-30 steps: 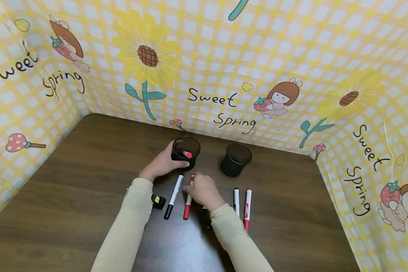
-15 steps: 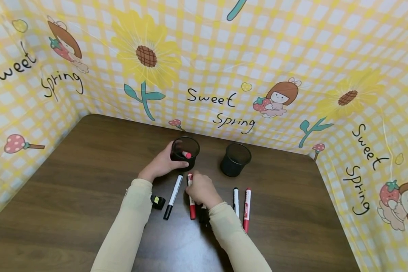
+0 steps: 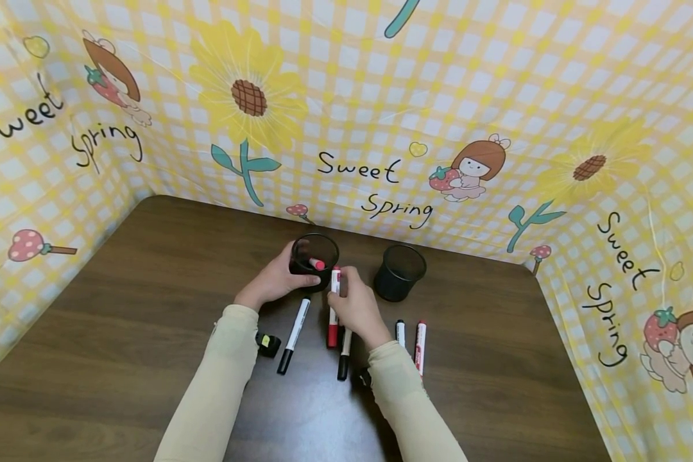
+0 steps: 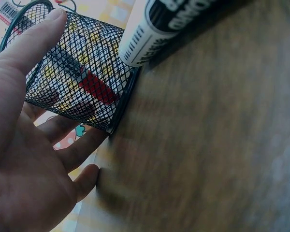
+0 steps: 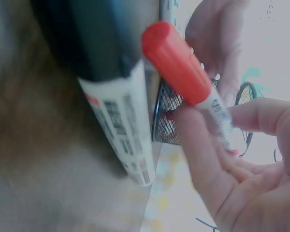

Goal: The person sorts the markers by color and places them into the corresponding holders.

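Cup (image 3: pixel 310 247) with one red pen (image 3: pixel 317 264) in it is held by the left hand (image 3: pixel 274 279). The right hand (image 3: pixel 360 308) pinches a second red pen (image 3: pixel 332 322) just outside it; four more pens (image 3: pixel 294 333) lie near the hands, also outside.

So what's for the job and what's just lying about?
In the job, it seems:
pinched red marker (right hand)
held mesh cup (left hand)
cup's red marker

Lying or standing about, perhaps needed later:
other cup
left black marker
middle black marker
right black marker
right red marker
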Action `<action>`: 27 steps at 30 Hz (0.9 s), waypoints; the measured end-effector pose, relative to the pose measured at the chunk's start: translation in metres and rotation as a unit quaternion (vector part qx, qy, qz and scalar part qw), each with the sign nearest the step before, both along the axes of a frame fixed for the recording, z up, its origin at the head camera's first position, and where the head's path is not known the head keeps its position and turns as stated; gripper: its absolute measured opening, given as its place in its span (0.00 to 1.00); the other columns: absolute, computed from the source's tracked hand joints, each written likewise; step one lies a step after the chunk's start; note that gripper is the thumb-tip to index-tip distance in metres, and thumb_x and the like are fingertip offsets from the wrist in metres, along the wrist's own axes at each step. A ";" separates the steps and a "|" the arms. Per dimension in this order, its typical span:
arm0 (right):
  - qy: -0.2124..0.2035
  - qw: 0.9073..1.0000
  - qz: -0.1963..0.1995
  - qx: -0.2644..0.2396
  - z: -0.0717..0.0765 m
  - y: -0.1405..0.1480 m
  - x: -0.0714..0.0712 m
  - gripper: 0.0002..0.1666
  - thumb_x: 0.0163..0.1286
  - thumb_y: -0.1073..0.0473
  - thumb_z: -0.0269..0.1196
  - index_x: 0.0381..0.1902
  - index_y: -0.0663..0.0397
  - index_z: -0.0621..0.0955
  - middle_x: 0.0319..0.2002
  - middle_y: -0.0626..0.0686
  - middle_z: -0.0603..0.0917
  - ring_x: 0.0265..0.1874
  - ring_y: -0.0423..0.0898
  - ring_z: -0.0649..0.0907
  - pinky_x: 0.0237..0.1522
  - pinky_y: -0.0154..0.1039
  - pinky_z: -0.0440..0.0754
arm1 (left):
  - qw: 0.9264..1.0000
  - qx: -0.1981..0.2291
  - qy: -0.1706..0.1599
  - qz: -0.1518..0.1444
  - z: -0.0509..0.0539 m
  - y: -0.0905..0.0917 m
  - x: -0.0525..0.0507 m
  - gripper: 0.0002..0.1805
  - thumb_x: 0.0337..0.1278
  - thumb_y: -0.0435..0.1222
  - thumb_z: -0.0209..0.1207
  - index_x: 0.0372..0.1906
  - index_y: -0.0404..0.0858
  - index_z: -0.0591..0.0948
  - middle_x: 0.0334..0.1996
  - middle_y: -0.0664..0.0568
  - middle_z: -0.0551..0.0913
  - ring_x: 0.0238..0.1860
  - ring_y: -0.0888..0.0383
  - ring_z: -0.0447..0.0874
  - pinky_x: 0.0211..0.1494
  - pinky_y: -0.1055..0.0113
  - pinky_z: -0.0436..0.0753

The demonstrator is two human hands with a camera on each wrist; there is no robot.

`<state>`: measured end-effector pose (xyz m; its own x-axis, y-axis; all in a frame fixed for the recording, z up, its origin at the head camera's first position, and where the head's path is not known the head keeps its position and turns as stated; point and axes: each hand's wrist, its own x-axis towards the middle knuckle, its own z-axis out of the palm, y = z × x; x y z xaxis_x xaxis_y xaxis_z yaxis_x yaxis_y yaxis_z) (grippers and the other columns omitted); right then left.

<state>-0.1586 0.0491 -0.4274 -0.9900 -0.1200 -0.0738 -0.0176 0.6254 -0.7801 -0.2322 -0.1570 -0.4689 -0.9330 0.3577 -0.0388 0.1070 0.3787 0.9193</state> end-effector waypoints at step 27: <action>0.302 0.944 -0.026 -0.129 0.049 0.015 -0.020 0.24 0.68 0.67 0.63 0.59 0.58 0.69 0.26 0.52 0.79 0.23 0.46 0.78 0.27 0.36 0.75 | 1.000 0.005 0.002 -0.006 0.000 -0.002 0.001 0.54 0.54 0.50 0.74 0.79 0.43 0.55 0.72 0.41 0.65 0.71 0.42 0.63 0.70 0.43 0.63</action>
<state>-0.1786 0.0645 -0.3784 -0.8470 -0.0074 0.5316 -0.4829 0.4288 -0.7635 -0.2317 -0.1588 -0.4689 -0.9291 0.3685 -0.0310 0.1156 0.3690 0.9222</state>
